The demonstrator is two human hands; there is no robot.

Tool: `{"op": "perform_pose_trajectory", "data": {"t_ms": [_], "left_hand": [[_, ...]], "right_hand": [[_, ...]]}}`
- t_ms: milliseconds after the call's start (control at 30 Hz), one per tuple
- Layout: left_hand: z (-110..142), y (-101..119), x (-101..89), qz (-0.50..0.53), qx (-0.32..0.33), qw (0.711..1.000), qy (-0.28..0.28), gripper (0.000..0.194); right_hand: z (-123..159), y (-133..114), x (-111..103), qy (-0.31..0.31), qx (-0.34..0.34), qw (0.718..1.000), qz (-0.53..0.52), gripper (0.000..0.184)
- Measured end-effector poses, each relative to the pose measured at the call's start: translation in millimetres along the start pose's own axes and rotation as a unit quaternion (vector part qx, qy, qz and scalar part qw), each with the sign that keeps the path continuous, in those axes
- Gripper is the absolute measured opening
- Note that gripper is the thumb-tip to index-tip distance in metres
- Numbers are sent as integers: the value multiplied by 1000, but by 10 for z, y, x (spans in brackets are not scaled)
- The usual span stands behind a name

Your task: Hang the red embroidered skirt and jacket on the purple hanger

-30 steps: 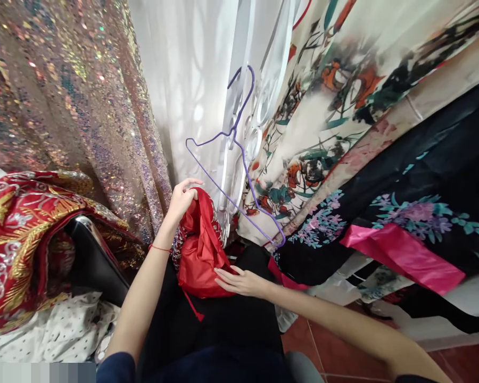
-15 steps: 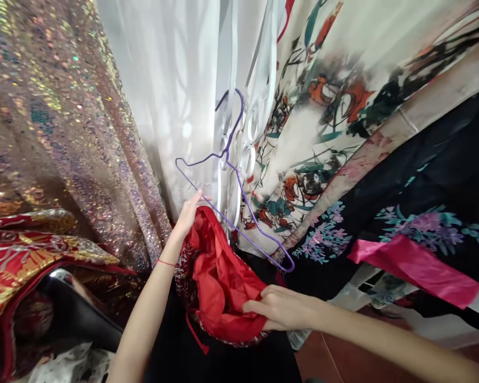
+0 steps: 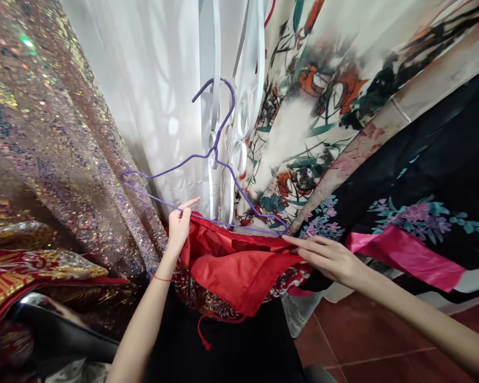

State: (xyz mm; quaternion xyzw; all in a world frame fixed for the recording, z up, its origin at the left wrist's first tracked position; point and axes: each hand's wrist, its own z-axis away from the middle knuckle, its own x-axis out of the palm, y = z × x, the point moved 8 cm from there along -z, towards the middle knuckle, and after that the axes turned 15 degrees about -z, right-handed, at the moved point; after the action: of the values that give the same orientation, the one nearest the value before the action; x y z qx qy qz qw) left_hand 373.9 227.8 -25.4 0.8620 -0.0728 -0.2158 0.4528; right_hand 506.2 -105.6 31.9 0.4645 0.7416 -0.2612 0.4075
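While my left hand (image 3: 179, 227) pinches the upper edge of the red garment (image 3: 233, 276), with the lower bar of the purple hanger (image 3: 215, 150) running right at those same fingers, its index finger points out past the thumb. My right hand (image 3: 331, 259) lies at the garment's other end, fingers long and close together along the edge; the thumb is out of sight, so I cannot tell how firmly it grips. Between my hands the garment spreads out, its smooth red lining uppermost and its patterned, metallic-looking side showing underneath. A red cord (image 3: 202, 332) dangles below it over a black surface (image 3: 231, 354).

The hanger's right end sits just beside my right fingertips, and its hook rises against a white scrollwork frame (image 3: 217, 58); whether it is caught there, I cannot tell. Behind the frame falls white cloth (image 3: 143, 80). To my left hangs sequined fabric (image 3: 64, 154), with red-and-gold embroidered cloth (image 3: 8, 279) low beside it. To my right are flower-printed pale fabric (image 3: 281, 133), black fabric (image 3: 435, 154) with purple blossoms and a bright pink strip (image 3: 409, 259), above red floor tiles (image 3: 367, 332).
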Motion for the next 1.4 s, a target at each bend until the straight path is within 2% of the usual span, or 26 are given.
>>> {"op": "perform_pose_trajectory", "data": {"t_ms": [100,200,300,367,433,500,567,667,800,933,1033,1133,1200,1267,1333,1400], "left_hand": [[119,64,-30,-10,27,999,32,39],[223,53,-14,-1,8,1000,24,39],[333,18,-28,17,-18,1000,12,39],[402,5,-37,23,-28,999,4,39],[462,9,-26,25,-34,999,-4,38],[510,32,9,26,-34,999,-14,39],[545,81,37,25,-23,999,-18,37],[581,157,27,17,-8,1000,-18,35],[628,193,-67,-4,-22,1000,-22,36],[717,259,-104,-24,-18,999,-36,37],[809,302,-80,-43,-11,998,-34,39],[866,302,-50,-46,-19,998,-34,41],[856,315,-71,-43,-21,998,-28,42],[812,342,-139,-55,-23,998,-16,43],[759,362,-217,-95,-29,995,-23,45],[732,352,-276,-143,-32,988,-55,46]], "right_hand": [[4,218,-164,121,-13,991,63,20],[-74,405,-149,174,-75,975,116,13],[-98,534,38,145,-128,970,145,17],[-37,623,181,105,-122,974,161,20],[67,725,272,82,-87,978,169,21],[166,804,292,93,-53,981,164,19],[217,830,254,132,-41,979,151,16],[163,846,151,181,-29,974,132,16],[-131,945,-21,179,30,978,103,22],[-684,1018,-127,140,94,984,59,34],[-1168,854,-121,154,104,982,19,38],[-1494,517,-37,207,57,976,-44,35],[-1570,363,51,226,48,970,-69,31],[-1574,308,135,219,60,971,-73,28],[-1549,329,178,202,68,974,-76,27],[-1524,403,185,187,70,976,-91,25]]}}
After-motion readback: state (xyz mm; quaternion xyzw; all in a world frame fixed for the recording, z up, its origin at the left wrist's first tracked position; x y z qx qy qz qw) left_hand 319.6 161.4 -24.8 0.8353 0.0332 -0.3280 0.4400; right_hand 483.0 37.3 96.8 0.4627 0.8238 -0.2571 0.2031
